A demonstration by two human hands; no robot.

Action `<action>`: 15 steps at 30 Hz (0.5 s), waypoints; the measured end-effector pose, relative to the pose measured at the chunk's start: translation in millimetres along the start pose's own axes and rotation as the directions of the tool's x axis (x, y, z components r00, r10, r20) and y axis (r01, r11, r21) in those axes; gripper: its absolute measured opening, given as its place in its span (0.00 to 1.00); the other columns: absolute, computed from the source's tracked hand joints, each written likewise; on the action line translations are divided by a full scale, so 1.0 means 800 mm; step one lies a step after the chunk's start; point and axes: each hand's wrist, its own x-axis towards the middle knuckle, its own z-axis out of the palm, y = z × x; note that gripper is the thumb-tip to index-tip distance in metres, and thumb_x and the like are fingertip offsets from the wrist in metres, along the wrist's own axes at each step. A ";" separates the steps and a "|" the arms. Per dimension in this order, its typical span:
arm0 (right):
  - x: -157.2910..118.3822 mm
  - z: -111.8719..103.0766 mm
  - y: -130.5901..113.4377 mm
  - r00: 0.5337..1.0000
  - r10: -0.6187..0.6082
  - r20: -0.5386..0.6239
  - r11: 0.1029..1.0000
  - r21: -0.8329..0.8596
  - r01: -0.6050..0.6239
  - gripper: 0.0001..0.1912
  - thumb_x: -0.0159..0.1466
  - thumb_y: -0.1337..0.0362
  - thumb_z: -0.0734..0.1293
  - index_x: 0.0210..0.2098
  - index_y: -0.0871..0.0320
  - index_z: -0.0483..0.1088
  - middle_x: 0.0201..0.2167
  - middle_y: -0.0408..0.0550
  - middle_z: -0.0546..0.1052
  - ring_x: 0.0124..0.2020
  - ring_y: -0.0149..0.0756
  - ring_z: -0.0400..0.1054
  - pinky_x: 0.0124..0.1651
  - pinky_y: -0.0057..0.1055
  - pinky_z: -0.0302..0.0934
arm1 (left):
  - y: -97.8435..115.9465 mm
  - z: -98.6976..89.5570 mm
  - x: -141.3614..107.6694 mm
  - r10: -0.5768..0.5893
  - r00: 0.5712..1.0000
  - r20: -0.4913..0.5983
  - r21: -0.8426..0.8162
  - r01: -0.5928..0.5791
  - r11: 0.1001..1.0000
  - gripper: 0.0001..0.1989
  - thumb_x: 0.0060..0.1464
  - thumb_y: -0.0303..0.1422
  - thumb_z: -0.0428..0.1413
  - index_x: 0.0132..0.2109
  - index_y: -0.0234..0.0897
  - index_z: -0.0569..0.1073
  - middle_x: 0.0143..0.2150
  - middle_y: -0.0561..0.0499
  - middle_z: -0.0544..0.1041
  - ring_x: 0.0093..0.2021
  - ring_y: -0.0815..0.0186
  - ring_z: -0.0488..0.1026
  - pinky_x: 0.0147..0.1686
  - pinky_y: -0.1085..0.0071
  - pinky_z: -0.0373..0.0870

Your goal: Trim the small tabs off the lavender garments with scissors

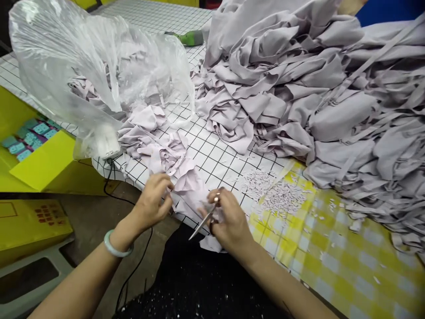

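My right hand is closed round a pair of scissors, whose blades point down and to the left. Pale lilac fabric lies between my hands and runs back along the table edge; part of it shows beneath my right hand. My left hand, with a pale green bangle on its wrist, pinches a bit of this fabric between thumb and fingers. Many small cut scraps lie on the table to the right of my right hand.
A large heap of lilac cloth covers the back right. A clear plastic bag holding fabric stands at the left, by a white power strip. A green tool lies behind. Yellow boxes stand below left.
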 end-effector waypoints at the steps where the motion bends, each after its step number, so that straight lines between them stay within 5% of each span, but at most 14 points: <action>1: 0.003 0.006 0.000 0.999 -0.012 0.053 1.000 0.014 0.011 0.07 0.61 0.69 0.65 0.37 0.55 0.62 0.36 0.49 0.71 0.37 0.40 0.65 0.39 0.35 0.62 | 0.002 0.005 -0.010 0.048 0.994 0.096 -0.045 -0.044 0.998 0.08 0.57 0.24 0.53 0.45 0.37 0.68 0.46 0.42 0.70 0.50 0.54 0.67 0.50 0.57 0.68; 4: 0.009 0.013 0.008 0.977 0.187 0.098 0.978 0.070 -0.194 0.10 0.60 0.65 0.68 0.38 0.54 0.61 0.36 0.48 0.71 0.34 0.38 0.66 0.37 0.35 0.64 | 0.005 0.012 -0.027 0.107 0.967 0.231 -0.086 -0.089 0.992 0.08 0.59 0.32 0.57 0.45 0.36 0.69 0.49 0.39 0.72 0.50 0.52 0.67 0.51 0.54 0.67; 6: 0.012 0.009 0.012 0.942 0.326 0.078 0.933 0.136 -0.334 0.14 0.60 0.60 0.70 0.38 0.54 0.60 0.38 0.47 0.71 0.33 0.37 0.67 0.38 0.35 0.66 | 0.009 0.008 -0.026 0.097 0.970 0.221 -0.143 -0.066 0.987 0.03 0.61 0.30 0.54 0.42 0.36 0.70 0.46 0.41 0.74 0.47 0.55 0.68 0.50 0.55 0.67; 8: 0.012 0.006 0.010 0.944 0.318 0.084 0.922 0.203 -0.329 0.18 0.58 0.58 0.73 0.40 0.53 0.60 0.43 0.48 0.72 0.39 0.39 0.69 0.43 0.36 0.67 | 0.021 0.001 -0.017 0.009 0.981 0.195 -0.309 0.053 0.950 0.04 0.64 0.28 0.51 0.38 0.36 0.70 0.37 0.46 0.74 0.39 0.61 0.69 0.43 0.62 0.69; 10: 0.011 0.006 0.004 0.969 0.211 0.131 0.933 0.268 -0.239 0.19 0.57 0.60 0.73 0.42 0.52 0.61 0.47 0.49 0.73 0.45 0.41 0.69 0.47 0.37 0.66 | 0.039 -0.008 -0.004 -0.159 0.955 0.250 -0.532 0.273 0.802 0.06 0.65 0.32 0.52 0.38 0.36 0.69 0.31 0.51 0.71 0.32 0.66 0.67 0.33 0.70 0.68; 12: 0.012 0.011 -0.001 0.974 0.163 0.156 0.910 0.359 -0.209 0.16 0.57 0.62 0.71 0.40 0.53 0.62 0.44 0.48 0.73 0.43 0.39 0.70 0.45 0.35 0.67 | 0.056 -0.017 0.009 -0.261 0.865 0.429 -0.663 0.498 0.559 0.11 0.65 0.38 0.54 0.36 0.35 0.70 0.27 0.54 0.67 0.26 0.71 0.63 0.25 0.75 0.62; 15: 0.021 0.013 -0.003 0.956 0.283 0.078 0.815 0.506 -0.283 0.13 0.57 0.59 0.69 0.35 0.53 0.61 0.33 0.44 0.71 0.34 0.34 0.69 0.39 0.32 0.66 | 0.070 -0.027 0.023 -0.205 0.741 0.640 -0.665 0.667 0.336 0.16 0.63 0.42 0.56 0.34 0.34 0.72 0.25 0.55 0.65 0.23 0.73 0.59 0.21 0.77 0.56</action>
